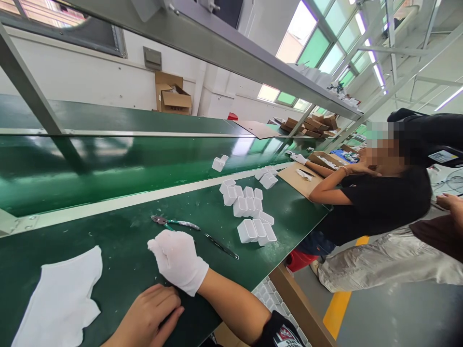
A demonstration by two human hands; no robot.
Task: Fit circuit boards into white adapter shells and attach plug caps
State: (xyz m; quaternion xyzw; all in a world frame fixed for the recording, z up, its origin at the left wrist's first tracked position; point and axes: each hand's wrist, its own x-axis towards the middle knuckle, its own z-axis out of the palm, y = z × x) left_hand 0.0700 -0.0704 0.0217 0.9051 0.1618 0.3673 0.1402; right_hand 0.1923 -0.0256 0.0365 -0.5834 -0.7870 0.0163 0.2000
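Observation:
My right hand (175,260) wears a white glove and is closed in a fist on the green table. Beside it lie cutting pliers (175,222), one handle partly hidden behind the glove. Black tweezers (222,246) rest just to the right. My left hand (150,311), bare, lies nearer me with its fingers curled inward and nothing visible in them. To its left a white glove (60,299) is spread flat on the table. Several small white plastic boxes (248,231) stand in clusters beyond the tweezers.
A co-worker (376,197) in black sits at the table's far end, by a cardboard sheet (300,178). A carton of white boxes (275,299) stands below the edge. A metal shelf (235,48) runs overhead. Another white box (219,164) sits on the green strip behind.

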